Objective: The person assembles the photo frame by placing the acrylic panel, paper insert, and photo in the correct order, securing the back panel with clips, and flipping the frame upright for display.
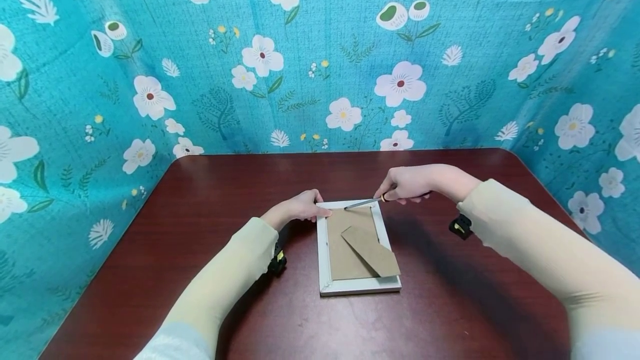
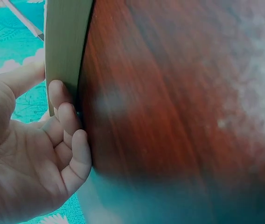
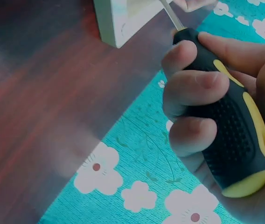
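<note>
A white picture frame [image 1: 324, 260] lies face down on the table, its brown backing board [image 1: 345, 254] up and a cardboard stand [image 1: 372, 251] slanting across it. At the frame's far left corner my left hand [image 1: 304, 206] grips the edge, thumb on top; the left wrist view shows the curled fingers [image 2: 69, 119] against its side. My right hand [image 1: 407, 182] holds a screwdriver [image 1: 364, 203] over the far right corner. Its tip meets the far inner edge of the frame; whether it touches a fastener is too small to tell. The black and yellow handle [image 3: 230, 126] fills the right palm.
The dark red-brown table [image 1: 225, 193] reaches well past the frame on both sides. Behind it and at the sides hangs a turquoise flowered cloth [image 1: 310, 71]. A small black camera [image 1: 461, 226] hangs beneath the right wrist, another [image 1: 277, 260] by the left.
</note>
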{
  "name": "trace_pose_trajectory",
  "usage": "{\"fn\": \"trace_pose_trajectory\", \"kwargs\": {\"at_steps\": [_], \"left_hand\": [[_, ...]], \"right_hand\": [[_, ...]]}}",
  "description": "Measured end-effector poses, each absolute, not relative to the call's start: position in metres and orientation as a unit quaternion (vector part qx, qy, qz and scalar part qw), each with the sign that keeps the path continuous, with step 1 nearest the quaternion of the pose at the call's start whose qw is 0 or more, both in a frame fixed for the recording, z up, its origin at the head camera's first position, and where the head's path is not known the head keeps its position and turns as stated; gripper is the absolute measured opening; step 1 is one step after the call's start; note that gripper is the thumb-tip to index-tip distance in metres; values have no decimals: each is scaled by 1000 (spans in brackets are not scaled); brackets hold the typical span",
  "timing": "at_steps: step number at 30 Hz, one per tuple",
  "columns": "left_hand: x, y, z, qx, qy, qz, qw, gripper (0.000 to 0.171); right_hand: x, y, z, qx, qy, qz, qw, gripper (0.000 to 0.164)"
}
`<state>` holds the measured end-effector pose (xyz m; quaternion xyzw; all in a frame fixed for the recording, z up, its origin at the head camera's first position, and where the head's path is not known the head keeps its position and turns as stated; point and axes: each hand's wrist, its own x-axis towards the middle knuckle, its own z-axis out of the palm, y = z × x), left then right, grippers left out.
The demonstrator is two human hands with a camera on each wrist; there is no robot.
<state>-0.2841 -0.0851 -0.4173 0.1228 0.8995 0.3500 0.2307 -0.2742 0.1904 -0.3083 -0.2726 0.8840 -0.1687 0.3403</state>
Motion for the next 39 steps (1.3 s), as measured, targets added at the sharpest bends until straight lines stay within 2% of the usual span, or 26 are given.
{"fn": "trace_pose_trajectory", "kwargs": {"at_steps": [5, 11, 18, 21, 27, 35, 39], "left_hand": [[-283, -82, -416, 118, 901, 351, 227, 28], [-285, -83, -412, 103, 903, 340, 240, 30], [-285, -81, -416, 78, 907, 349, 223, 29], [-282, -79, -416, 75, 909, 349, 215, 28], [-282, -76, -415, 72, 913, 341, 211, 29], [-284, -76, -415, 67, 917, 330, 214, 29], [-284, -74, -417, 66, 917, 330, 214, 29]], "right_hand": [[-278, 190, -307, -267, 880, -171, 354, 35], [-270, 192, -313, -300, 883, -164, 320, 35], [-256, 191, -321, -369, 892, -135, 225, 33], [-247, 194, -328, -371, 899, -129, 193, 33], [-233, 207, -354, -370, 909, -134, 135, 36], [-222, 218, -391, -426, 899, -97, 5, 38], [-218, 221, -401, -431, 899, -66, -28, 42]]}}
